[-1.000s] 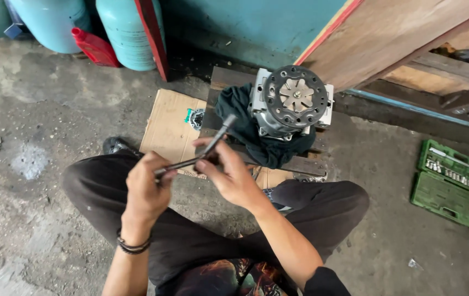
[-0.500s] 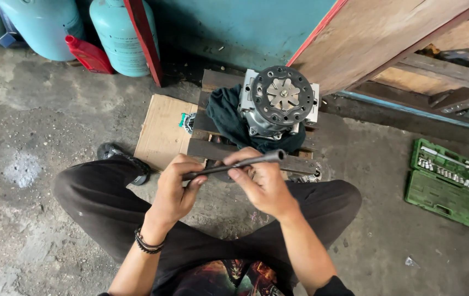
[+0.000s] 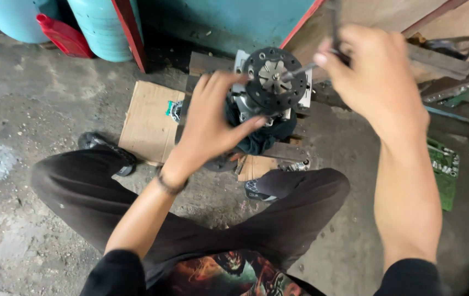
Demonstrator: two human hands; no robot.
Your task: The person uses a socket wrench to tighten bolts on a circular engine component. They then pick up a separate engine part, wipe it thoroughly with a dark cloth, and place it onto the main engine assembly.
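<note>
Left hand point(image 3: 210, 123): fingers spread, gripping the metal part's side.
Right hand point(image 3: 374, 71): closed around the wrench point(image 3: 306, 68).
Metal part point(image 3: 273, 82): at 12 o'clock, on dark cloth point(image 3: 262, 137).

The rough grey concrete floor point(image 3: 37, 109) carries a flat brown cardboard sheet point(image 3: 147, 118), dark wooden planks point(image 3: 286, 151), two pale blue cylinders point(image 3: 97, 27) with a red plastic container point(image 3: 64, 35) beside them, and a green socket tray point(image 3: 443, 172) at right.
</note>
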